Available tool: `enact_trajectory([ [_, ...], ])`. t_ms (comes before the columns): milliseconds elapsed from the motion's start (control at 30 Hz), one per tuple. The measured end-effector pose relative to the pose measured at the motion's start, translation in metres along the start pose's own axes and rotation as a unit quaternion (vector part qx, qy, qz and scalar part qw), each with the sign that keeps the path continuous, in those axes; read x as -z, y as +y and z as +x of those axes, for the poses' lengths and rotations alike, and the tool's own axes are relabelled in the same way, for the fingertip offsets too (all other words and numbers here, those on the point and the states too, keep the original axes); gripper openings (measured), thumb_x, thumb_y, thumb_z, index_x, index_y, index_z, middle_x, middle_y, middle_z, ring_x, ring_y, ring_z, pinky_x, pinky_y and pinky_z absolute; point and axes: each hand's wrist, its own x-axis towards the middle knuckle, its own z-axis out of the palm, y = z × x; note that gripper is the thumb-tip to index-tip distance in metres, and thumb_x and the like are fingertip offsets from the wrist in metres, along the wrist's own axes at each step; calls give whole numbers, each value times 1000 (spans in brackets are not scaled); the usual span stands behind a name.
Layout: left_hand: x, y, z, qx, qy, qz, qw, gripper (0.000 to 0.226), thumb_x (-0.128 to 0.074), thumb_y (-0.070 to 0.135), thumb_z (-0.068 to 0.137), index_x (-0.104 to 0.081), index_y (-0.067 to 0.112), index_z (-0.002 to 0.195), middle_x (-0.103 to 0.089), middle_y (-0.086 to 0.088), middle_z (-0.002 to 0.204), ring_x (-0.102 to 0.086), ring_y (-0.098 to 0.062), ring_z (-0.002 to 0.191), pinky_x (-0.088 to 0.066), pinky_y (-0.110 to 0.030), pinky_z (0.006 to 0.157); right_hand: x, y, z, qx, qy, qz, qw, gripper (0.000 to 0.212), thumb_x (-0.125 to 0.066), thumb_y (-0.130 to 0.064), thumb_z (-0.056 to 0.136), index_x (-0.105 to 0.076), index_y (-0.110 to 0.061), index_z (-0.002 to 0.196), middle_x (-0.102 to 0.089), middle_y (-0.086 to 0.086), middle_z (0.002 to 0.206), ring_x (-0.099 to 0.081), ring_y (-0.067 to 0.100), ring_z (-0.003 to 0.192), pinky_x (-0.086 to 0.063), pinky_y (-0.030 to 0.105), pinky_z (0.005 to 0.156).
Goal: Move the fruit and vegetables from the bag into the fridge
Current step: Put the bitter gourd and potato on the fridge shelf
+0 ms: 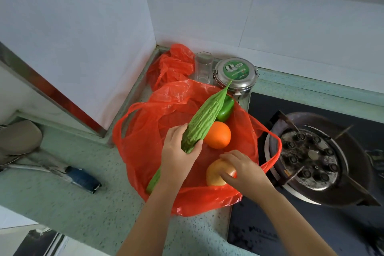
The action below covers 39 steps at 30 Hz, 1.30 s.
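1. Over the open red bag [141, 147], the left hand [178, 151] reaches in from below. Its fingers and thumb are wrapped round the lower end of a bitter gourd [201, 120], which slants up and away toward the back.
2. The right hand [243, 168] lies just beside it, fingers curled over a yellow-red apple [216, 174] at the bag's near side.
3. An orange [218, 135] and a green pepper [225, 108] lie in the bag behind the hands; a cucumber [153, 181] shows under the left wrist.
4. The bag sits on a speckled green countertop [83, 214], its right handle reaching onto the black hob by the gas burner [307, 156].
5. Behind, in the corner of white walls, are a crumpled second bag [170, 66], a clear glass [203, 66] and a steel tin [235, 72]; a blue-handled knife [81, 178] lies to the left.
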Motion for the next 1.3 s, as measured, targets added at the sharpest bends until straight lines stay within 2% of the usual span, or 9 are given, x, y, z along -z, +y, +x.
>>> enact_trajectory([
  [200, -1, 0, 0, 7, 4, -6, 1000, 45, -76, 15, 70, -61, 2, 109, -59, -8, 103, -58, -16, 92, -42, -6, 82, 3, 0, -1, 7, -55, 44, 997, 52, -58, -47, 83, -45, -30, 131, -43, -15, 126, -45, 2, 112, -41, 18, 91],
  [533, 8, 11, 6, 5, 16, -41, 999, 44, -71, 22, 70, -61, 3, 109, -59, -8, 103, -55, -10, 94, -41, -8, 82, 3, -7, -3, -33, -99, 90, 990, 55, -66, -41, 78, -44, -34, 128, -39, -15, 119, -43, 2, 102, -36, 10, 75],
  [600, 12, 18, 9, 16, 28, -75, 997, 43, -72, 22, 70, -59, 7, 109, -59, -6, 105, -54, -6, 96, -40, -8, 83, 5, -7, -5, -43, -80, 105, 990, 54, -67, -40, 78, -46, -34, 127, -41, -13, 118, -45, 4, 102, -37, 11, 75],
  [700, 19, 29, 15, 52, 50, -147, 987, 43, -71, 31, 70, -58, 20, 110, -61, -1, 107, -59, -14, 99, -48, -25, 84, 10, -12, -7, -49, -30, 140, 989, 54, -70, -37, 77, -47, -31, 126, -42, -12, 116, -45, 5, 103, -38, 10, 76],
  [767, 24, 37, 19, 78, 60, -191, 977, 39, -70, 33, 70, -57, 31, 107, -63, 1, 107, -61, -15, 100, -50, -27, 81, 16, -15, -9, -44, 21, 165, 985, 53, -73, -33, 76, -50, -27, 124, -43, -10, 115, -45, 5, 102, -37, 5, 76],
  [967, 33, 70, 22, 125, 67, -285, 948, 36, -70, 24, 69, -62, 20, 104, -68, -2, 96, -65, -14, 87, -49, -20, 68, 43, -22, -23, 5, 175, 183, 968, 55, -78, -25, 70, -57, -20, 120, -50, -7, 114, -46, 4, 102, -31, -2, 80],
  [1067, 40, 86, 10, 115, 59, -287, 949, 35, -71, 22, 69, -63, 18, 103, -69, 2, 95, -65, -10, 86, -50, -18, 68, 59, -27, -31, 23, 231, 179, 956, 54, -79, -22, 68, -58, -20, 118, -50, -8, 112, -42, -2, 101, -31, -2, 80],
  [1200, 53, 101, -13, 92, 36, -249, 963, 33, -73, 35, 67, -64, 28, 98, -69, 6, 93, -65, -9, 86, -51, -23, 70, 70, -33, -49, 48, 277, 174, 944, 55, -79, -21, 68, -58, -21, 118, -48, -8, 113, -44, 8, 107, -36, 15, 86],
  [1300, 61, 110, -34, 92, 40, -211, 972, 37, -71, 41, 66, -64, 28, 100, -68, 8, 96, -64, -8, 90, -51, -25, 72, 70, -38, -64, 106, 270, 155, 944, 56, -80, -18, 67, -58, -12, 118, -47, -3, 115, -40, -2, 105, -33, 1, 86],
])
